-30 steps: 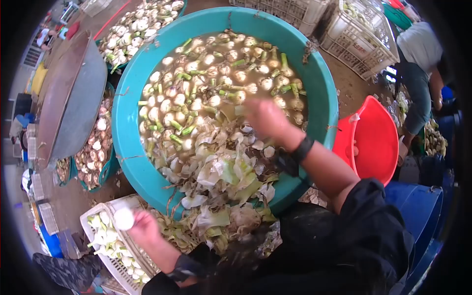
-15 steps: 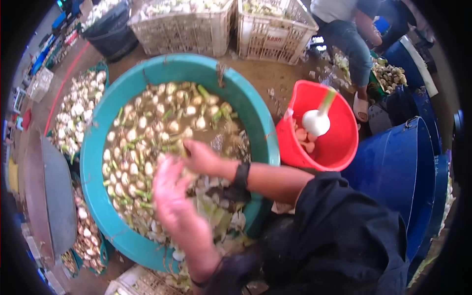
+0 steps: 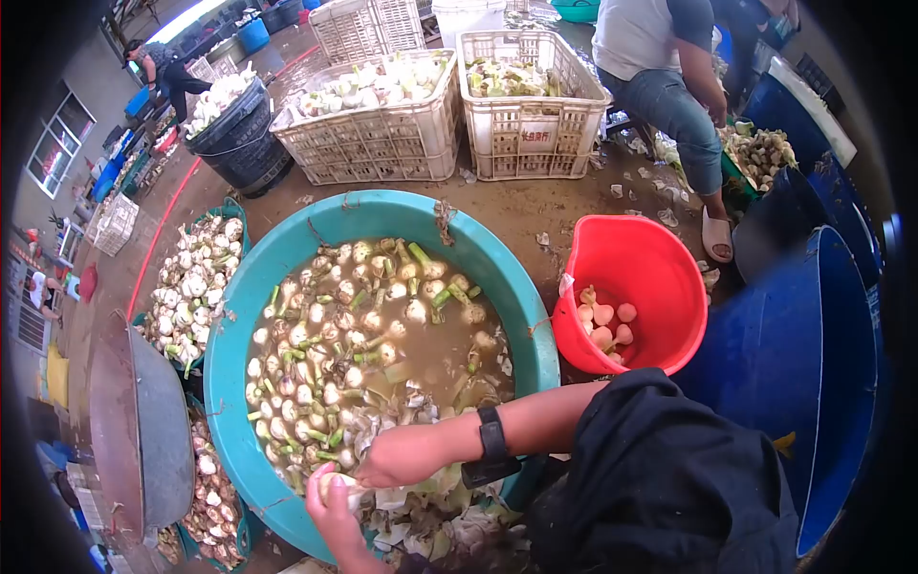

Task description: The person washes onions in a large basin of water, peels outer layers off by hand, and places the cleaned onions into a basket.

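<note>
"Turquoise plastic made up the wide round tub (image 3: 228, 383), didn't it? What stood around it?"

"Beyond its far rim were two off-white slatted plastic crates: a left crate (image 3: 382, 153) holding pale bulbs and trimmings, and a right crate (image 3: 535, 139) with red lettering, holding yellow-green leafy scraps. A black plastic bucket (image 3: 251, 134) heaped with whitish produce stood just left of them."

"And closer in?"

"A bright red plastic bucket (image 3: 665, 277) stood just right of the tub, a few peeled bulbs (image 3: 602, 314) at its bottom. Nearer the person was a big blue plastic barrel (image 3: 765, 344). On the left, a curved grey-brown metal sheet (image 3: 163, 430) partly hid containers of unpeeled bulbs. A seated co-worker (image 3: 641, 48) was at the upper right."

"What filled the tub?"

"Murky brown water, with round whitish bulbs (image 3: 332, 392) on green stems crowding its left and far parts. Papery peelings (image 3: 440, 536) piled over the near side, hiding the rim, and the right forearm crossed there too."

"The hands?"

"Over the near rim, the left hand (image 3: 335, 526) pinched a pale bulb (image 3: 337, 486) between thumb and fingers. The right hand (image 3: 406, 457) was curled against it; I couldn't tell whether it gripped anything."
</note>
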Available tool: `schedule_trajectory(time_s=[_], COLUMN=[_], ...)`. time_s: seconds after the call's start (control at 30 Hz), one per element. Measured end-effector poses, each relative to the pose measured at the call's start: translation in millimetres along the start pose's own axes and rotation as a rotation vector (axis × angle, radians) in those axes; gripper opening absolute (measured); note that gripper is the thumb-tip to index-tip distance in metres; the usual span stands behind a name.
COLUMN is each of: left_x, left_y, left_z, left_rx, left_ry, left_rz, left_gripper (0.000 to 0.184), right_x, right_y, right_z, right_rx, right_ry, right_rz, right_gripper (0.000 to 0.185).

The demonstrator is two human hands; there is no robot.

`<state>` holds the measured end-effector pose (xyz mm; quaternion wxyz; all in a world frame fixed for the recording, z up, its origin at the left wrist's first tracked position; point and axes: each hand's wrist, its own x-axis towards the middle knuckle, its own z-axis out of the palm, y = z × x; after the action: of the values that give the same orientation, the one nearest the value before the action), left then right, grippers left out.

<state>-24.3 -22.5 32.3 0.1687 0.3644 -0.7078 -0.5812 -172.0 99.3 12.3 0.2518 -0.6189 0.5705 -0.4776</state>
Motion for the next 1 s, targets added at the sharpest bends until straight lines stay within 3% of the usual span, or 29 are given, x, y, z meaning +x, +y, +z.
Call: schedule_trajectory(time_s=[0.03,0.13,0.27,0.33,0.37,0.43,0.47,0.53,0.57,0.6,0.63,0.67,0.7,0.73,0.77,0.83,0.87,0.93,0.97,1.0], left_x=[-3,-9,-4,-3,-3,-4,-4,-4,-6,-6,-8,-12,-17,-25,-25,-31,-30,-26,-23,-22], left_y=[9,20,-4,-12,-13,-13,-13,-6,4,10,8,3,0,1,-2,-12,-6,-3,-10,-19], left_z=[6,15,10,10,11,11,10,10,8,7,8,9,11,18,17,11,10,11,11,12], left_rx=[0.003,0.230,0.079,-0.004,-0.029,-0.053,-0.022,0.005,0.039,0.073,0.072,0.123,0.176,0.115,0.114,0.564,0.601,0.955,0.758,0.566], left_ry=[-0.002,-0.044,-0.095,-0.102,-0.117,-0.131,-0.139,-0.142,-0.153,-0.163,-0.163,-0.197,-0.231,-0.203,-0.201,-0.192,-0.229,-0.212,-0.170,-0.114], left_rz=[-0.001,0.027,-0.083,-0.134,-0.091,-0.051,0.052,0.154,-0.098,-0.349,-0.348,-0.222,-0.098,-0.052,-0.059,0.322,0.393,0.653,0.592,0.535], left_gripper=[0.026,0.026,0.025,0.026,0.030,0.033,0.038,0.044,0.048,0.052,0.052,0.057,0.062,0.066,0.066,0.067,0.056,0.041,0.033,0.026], right_x=[1,-2,-6,-3,-5,-8,-8,-9,-9,-8,-8,-7,-7,-6,-7,-9,-7,-1,0,-4], right_y=[3,0,21,34,33,30,33,39,38,37,35,37,40,43,46,50,43,28,24,35], right_z=[3,4,28,30,30,30,33,38,42,46,46,44,40,36,35,40,35,25,23,31], right_rx=[-0.188,-0.302,-0.255,0.192,0.193,0.915,0.918,0.520,0.520,0.282,0.041,0.041,0.159,0.275,0.280,0.656,0.653,0.699,0.740,0.678], right_ry=[-0.086,-0.185,-0.017,-0.015,-0.015,-0.054,-0.057,0.011,0.009,0.107,0.203,0.203,0.112,0.015,0.010,0.022,0.021,0.014,0.014,0.094], right_rz=[-0.016,-0.028,0.052,0.295,0.296,0.723,0.725,0.241,0.242,0.145,0.047,0.048,0.205,0.362,0.366,0.648,0.739,0.879,0.932,0.577], right_gripper=[0.020,0.018,0.019,0.021,0.021,0.019,0.019,0.017,0.017,0.018,0.018,0.018,0.019,0.019,0.019,0.015,0.015,0.015,0.015,0.014])
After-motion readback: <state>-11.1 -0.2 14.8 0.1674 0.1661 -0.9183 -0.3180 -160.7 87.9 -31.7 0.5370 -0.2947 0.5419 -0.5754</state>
